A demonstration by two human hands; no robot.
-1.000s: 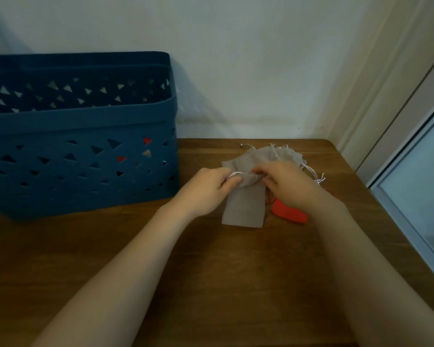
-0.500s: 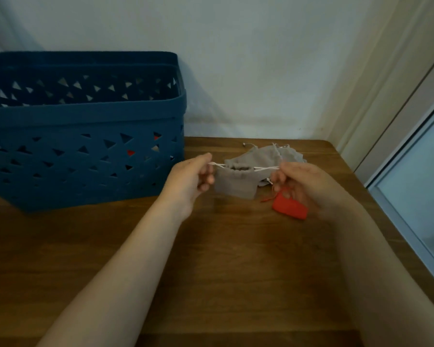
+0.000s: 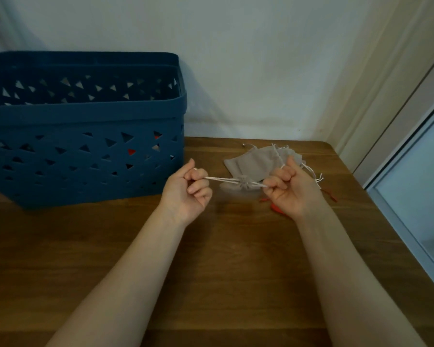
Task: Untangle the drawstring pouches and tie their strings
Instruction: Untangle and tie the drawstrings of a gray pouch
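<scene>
A small grey drawstring pouch (image 3: 243, 184) hangs between my hands above the table, its mouth gathered tight. My left hand (image 3: 188, 190) pinches the white string (image 3: 218, 179) on the left side. My right hand (image 3: 290, 189) pinches the string on the right side, and the string runs taut between them. Behind, more grey pouches (image 3: 256, 162) lie in a heap with loose white strings (image 3: 313, 175). A red pouch (image 3: 278, 209) lies mostly hidden under my right hand.
A large dark blue perforated basket (image 3: 85, 136) stands at the left on the wooden table (image 3: 223, 271), with something red visible through its holes. A white wall runs behind. A window frame (image 3: 406, 186) borders the table's right edge.
My hands have pulled apart, drawing the strings outward. The pouch's mouth has cinched from open and flat to a tight gather, and the pouch has lifted off the table.
</scene>
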